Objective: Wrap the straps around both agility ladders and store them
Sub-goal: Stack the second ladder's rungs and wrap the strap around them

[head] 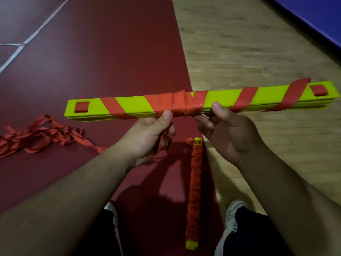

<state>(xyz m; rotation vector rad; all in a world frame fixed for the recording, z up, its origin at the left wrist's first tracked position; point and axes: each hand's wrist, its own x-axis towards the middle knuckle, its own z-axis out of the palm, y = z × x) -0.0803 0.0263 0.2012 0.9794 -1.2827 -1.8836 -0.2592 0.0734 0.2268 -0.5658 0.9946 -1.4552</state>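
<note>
A stack of yellow-green ladder rungs [227, 97] is held level in front of me, with a red strap [177, 104] wound around it in several turns. My left hand [153, 133] grips the stack from below near its middle, thumb on the wound strap, and strap also runs through its fingers. To the right of the wraps, my right hand [227, 130] holds the stack with the thumb on its front edge. The loose rest of the strap [40, 135] lies tangled on the floor at the left. A second ladder bundle [193, 191], fully wrapped in red, lies on the floor between my feet.
I stand where a dark red mat [110, 52] meets a wooden floor [258, 52]. A blue mat edge [313, 17] runs along the far right. My shoes [232, 218] are at the bottom of the view.
</note>
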